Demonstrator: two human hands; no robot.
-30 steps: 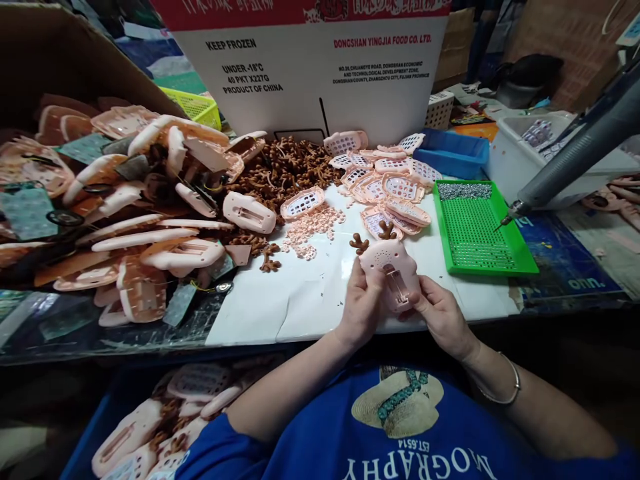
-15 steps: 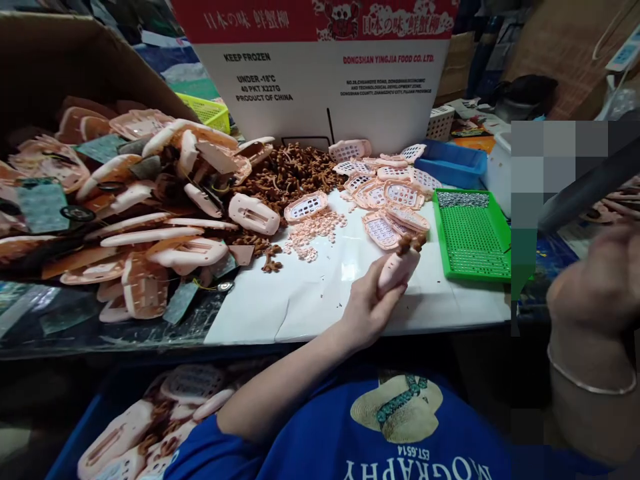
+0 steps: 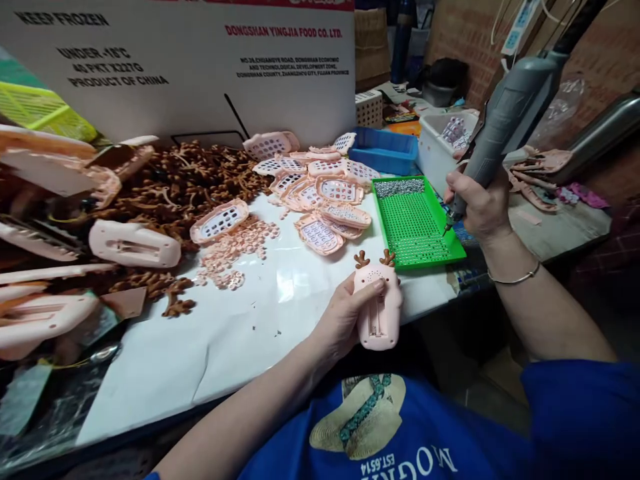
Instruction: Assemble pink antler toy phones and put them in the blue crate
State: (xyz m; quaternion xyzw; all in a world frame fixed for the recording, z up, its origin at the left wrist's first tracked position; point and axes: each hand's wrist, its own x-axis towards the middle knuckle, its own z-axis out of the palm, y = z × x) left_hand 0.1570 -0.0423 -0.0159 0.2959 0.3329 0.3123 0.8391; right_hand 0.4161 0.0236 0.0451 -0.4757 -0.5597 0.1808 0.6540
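Observation:
My left hand [image 3: 345,310] is closed round a pink plastic toy phone [image 3: 379,327] with two brown antlers at its top. The phone's back faces up, showing screw holes and an uncovered battery slot; my thumb lies across it. In my right hand [image 3: 483,200] is a grey electric screwdriver [image 3: 510,113], tilted with its bit pointing down over the right end of a green perforated tray [image 3: 420,233]. Small silvery screws [image 3: 399,188] fill the far end of that tray. Whether a screw sits on the bit is too small to tell.
Pink shell halves with keypads [image 3: 320,190] lie behind the phone. Brown antler pieces [image 3: 200,173], small pink rings [image 3: 235,257] and more pink shells [image 3: 135,245] spread leftward. Behind stand a large carton [image 3: 200,60], a blue bin [image 3: 385,152] and a white bin [image 3: 435,147].
The view has turned right. The toy phone has turned from edge-on to back-up in my left hand. My right hand and the screwdriver have moved in over the tray from the far right.

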